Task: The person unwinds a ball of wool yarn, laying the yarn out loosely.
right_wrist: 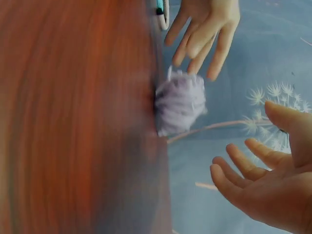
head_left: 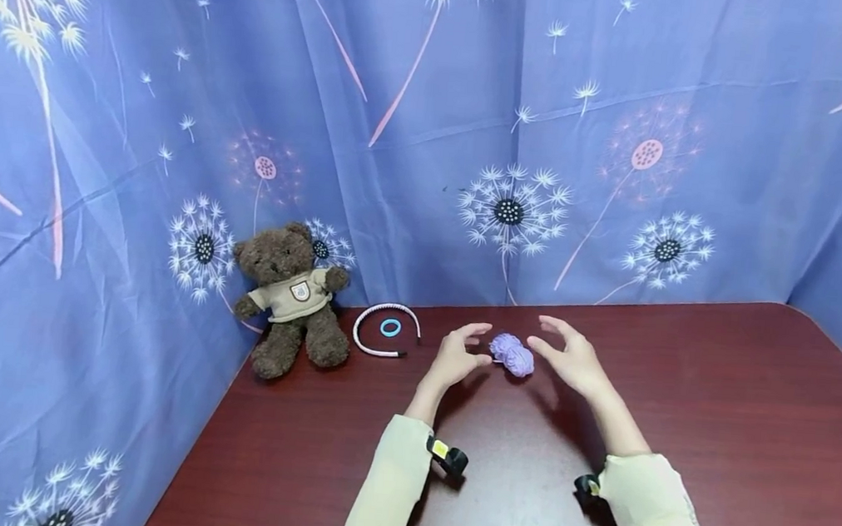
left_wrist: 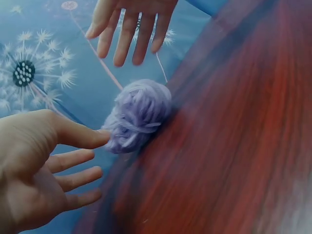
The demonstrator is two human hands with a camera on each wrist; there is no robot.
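Observation:
A small skein of lilac yarn (head_left: pixel 513 355), pinched in at its middle, lies on the dark red table. My left hand (head_left: pixel 455 356) is just left of it, fingers spread and thumb tip close to the yarn. On the other side my right hand (head_left: pixel 570 358) is raised with fingers apart, its palm facing the skein. Both palms hold nothing. In the left wrist view, the left thumb overlaps the edge of the yarn (left_wrist: pixel 139 114). From the right wrist, a gap shows between the right fingers (right_wrist: pixel 234 165) and the yarn (right_wrist: pixel 181 103).
To the left, a brown teddy bear (head_left: pixel 290 293) in a beige shirt leans near the curtain (head_left: pixel 426 205). Between bear and left hand lie a white headband (head_left: pixel 359 333) and a blue ring (head_left: pixel 390 327) inside its curve. The wooden table (head_left: pixel 740 391) stretches to the right.

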